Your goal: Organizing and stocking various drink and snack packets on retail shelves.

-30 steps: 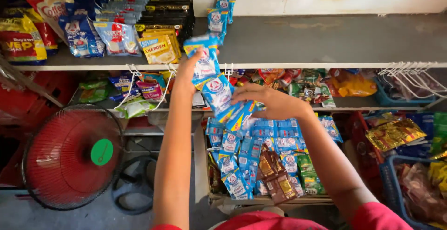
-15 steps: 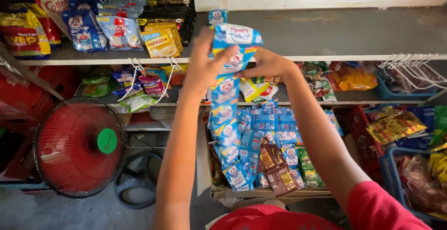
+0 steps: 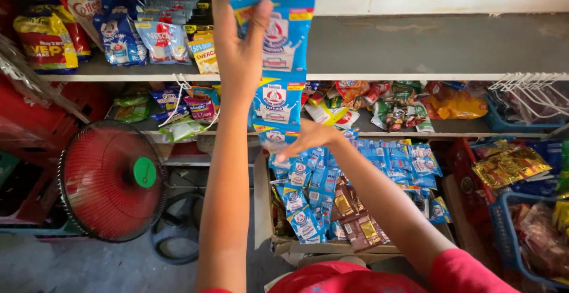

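My left hand [image 3: 240, 53] is raised high in front of the upper shelf's front edge [image 3: 415, 77], fingers clamped on the top packet of a hanging strip of blue sachets [image 3: 275, 68], while my right hand [image 3: 311, 139] is pinched shut on the strip lower down, just above the cardboard box [image 3: 332, 248] heaped with more blue and brown sachets. The strip hangs upright between my hands, in front of both shelf edges. To its right the grey upper shelf lies bare toward the white hooks [image 3: 527, 91]; left stand a red fan [image 3: 109, 180] and bagged goods [image 3: 118, 32].
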